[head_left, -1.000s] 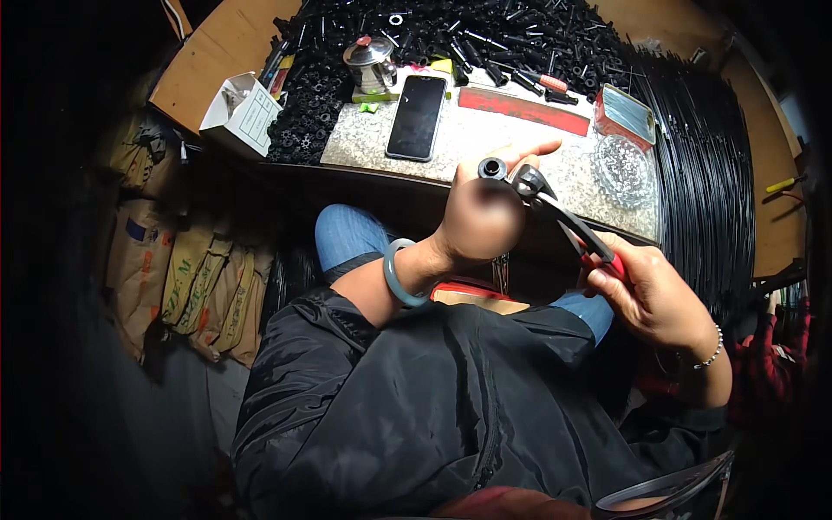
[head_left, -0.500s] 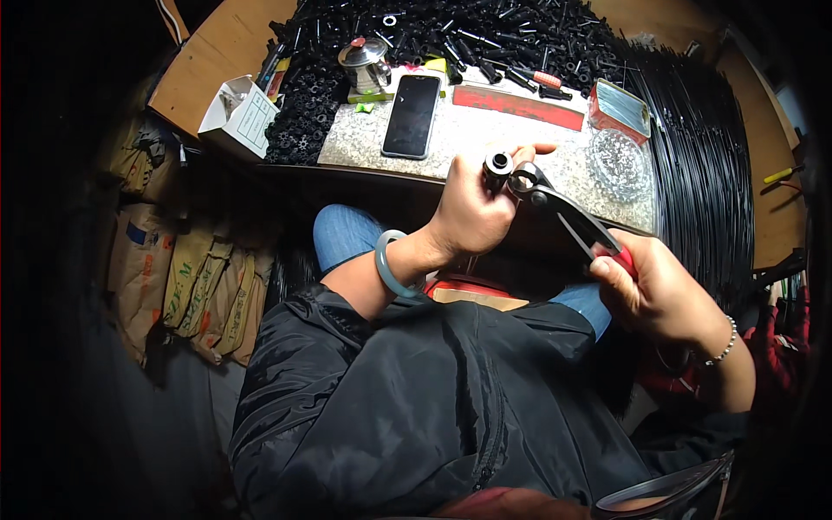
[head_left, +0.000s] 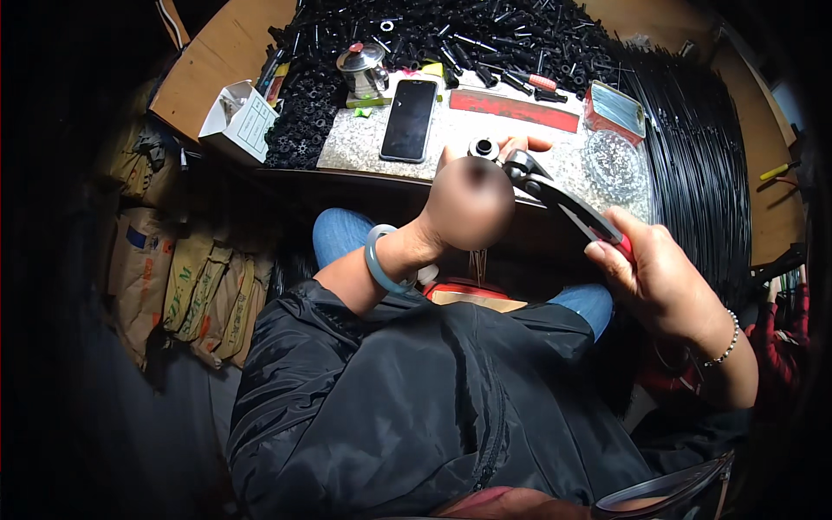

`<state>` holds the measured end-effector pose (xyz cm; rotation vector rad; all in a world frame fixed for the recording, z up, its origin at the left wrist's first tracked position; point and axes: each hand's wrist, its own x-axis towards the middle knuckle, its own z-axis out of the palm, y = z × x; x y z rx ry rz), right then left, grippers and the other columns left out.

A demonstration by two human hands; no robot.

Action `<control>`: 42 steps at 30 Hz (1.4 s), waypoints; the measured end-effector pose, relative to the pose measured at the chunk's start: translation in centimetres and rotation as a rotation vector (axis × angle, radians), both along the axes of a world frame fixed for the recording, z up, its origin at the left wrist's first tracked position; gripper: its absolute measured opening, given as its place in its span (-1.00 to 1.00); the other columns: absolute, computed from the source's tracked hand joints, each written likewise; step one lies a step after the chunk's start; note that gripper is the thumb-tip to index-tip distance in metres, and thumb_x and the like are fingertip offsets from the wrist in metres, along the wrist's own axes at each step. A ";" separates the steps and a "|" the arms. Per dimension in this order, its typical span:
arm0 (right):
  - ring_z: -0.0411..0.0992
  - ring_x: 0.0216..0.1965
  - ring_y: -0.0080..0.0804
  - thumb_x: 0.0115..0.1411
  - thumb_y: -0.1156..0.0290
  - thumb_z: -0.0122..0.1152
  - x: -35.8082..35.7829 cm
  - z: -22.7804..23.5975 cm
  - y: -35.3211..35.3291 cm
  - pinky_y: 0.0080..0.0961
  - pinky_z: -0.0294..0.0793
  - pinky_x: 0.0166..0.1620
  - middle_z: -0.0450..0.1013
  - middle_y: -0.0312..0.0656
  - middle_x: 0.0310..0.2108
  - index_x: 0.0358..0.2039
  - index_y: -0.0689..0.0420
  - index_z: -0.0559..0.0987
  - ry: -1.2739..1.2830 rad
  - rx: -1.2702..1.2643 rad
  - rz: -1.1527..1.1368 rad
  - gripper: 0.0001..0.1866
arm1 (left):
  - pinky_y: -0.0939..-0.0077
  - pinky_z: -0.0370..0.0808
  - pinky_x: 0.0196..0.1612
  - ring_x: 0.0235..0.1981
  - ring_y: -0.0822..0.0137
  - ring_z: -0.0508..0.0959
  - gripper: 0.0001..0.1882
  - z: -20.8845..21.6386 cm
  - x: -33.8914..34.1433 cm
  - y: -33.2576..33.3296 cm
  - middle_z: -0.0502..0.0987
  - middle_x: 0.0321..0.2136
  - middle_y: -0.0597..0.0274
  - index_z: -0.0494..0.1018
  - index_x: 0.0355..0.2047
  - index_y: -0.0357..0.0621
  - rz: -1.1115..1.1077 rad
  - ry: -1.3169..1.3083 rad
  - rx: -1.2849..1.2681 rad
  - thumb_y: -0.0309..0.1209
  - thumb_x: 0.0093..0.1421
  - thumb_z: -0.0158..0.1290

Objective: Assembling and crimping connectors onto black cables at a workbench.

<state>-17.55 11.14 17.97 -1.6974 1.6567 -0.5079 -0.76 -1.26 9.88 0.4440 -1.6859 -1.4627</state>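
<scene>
My left hand [head_left: 468, 208], partly blurred, is closed around a black tubular part; the round ring-like end [head_left: 484, 148] of this part shows above the fist. My right hand [head_left: 663, 282] grips red-handled pincers [head_left: 568, 204]. Their rounded dark metal head lies right beside the tube's end, by the left fingertips; whether the jaws touch the tube I cannot tell. One finger of the left hand stretches out behind the pincers' head. Beyond the hands, a dark smartphone [head_left: 409, 121] lies on the pale speckled work surface [head_left: 351, 149].
A heap of black tubular parts [head_left: 511, 35] covers the table's back. Long thin black rods [head_left: 698, 165] lie at the right, beside a clear round dish [head_left: 614, 160] and a red box [head_left: 615, 113]. A white carton [head_left: 238, 121], metal pot [head_left: 362, 69] and red bar [head_left: 513, 110] also stand or lie there.
My left fist has turned and shifted slightly left, with the tube's end now a little farther away. The pincers' head has tilted and moved slightly along with it.
</scene>
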 end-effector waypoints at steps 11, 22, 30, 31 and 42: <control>0.29 -0.46 -0.30 0.25 0.38 -0.04 -2.1 -4.0 -0.8 -0.44 0.30 -0.34 0.35 0.00 -0.45 -0.13 0.27 0.31 -0.016 -0.114 0.011 -0.74 | 0.80 0.01 -0.71 -0.80 0.75 0.12 -0.60 0.6 1.7 -2.5 0.17 -0.81 0.61 0.23 0.08 -0.43 -0.278 0.051 0.139 -0.44 0.28 -0.18; 0.34 -0.25 -0.14 0.11 0.35 0.13 -4.8 -18.5 -4.4 -0.34 0.36 -0.22 0.35 -0.08 -0.26 -0.02 0.13 0.36 0.901 -0.469 -0.255 -0.59 | 0.67 0.36 -0.46 -0.61 0.59 0.40 -0.60 -14.8 0.8 2.6 0.41 -0.62 0.39 0.31 -0.01 -0.29 -0.040 -0.086 -0.025 -0.49 0.14 0.06; 0.27 -0.03 -0.13 0.14 0.32 0.12 -2.6 -19.2 -3.1 -0.29 0.23 0.03 0.31 -0.08 -0.05 -0.03 0.14 0.40 0.835 -0.649 -0.264 -0.62 | 0.45 0.41 -0.37 -0.48 0.14 0.53 -0.76 -20.1 0.2 4.5 0.44 -0.55 0.04 0.30 -0.21 -0.30 0.193 -0.145 -0.059 -0.46 0.15 0.03; 0.27 -0.03 -0.13 0.14 0.32 0.12 -2.1 -19.3 -3.3 -0.29 0.23 0.03 0.31 -0.08 -0.05 -0.03 0.14 0.40 0.829 -0.643 -0.247 -0.62 | 0.43 0.43 -0.33 -0.40 0.07 0.55 -0.69 -18.3 0.3 3.3 0.48 -0.48 -0.02 0.29 -0.15 -0.31 0.316 -0.075 -0.206 -0.43 0.14 0.05; 0.34 -0.07 -0.09 0.13 0.44 0.15 0.0 -19.8 -4.4 -0.29 0.29 0.01 0.39 -0.03 -0.15 -0.09 0.18 0.46 0.652 -0.731 -0.181 -0.69 | 0.70 0.37 -0.48 -0.59 0.60 0.37 -0.75 -9.3 26.3 -1.5 0.39 -0.58 0.39 0.42 -0.12 -0.25 1.056 -0.283 -0.215 -0.47 0.19 0.00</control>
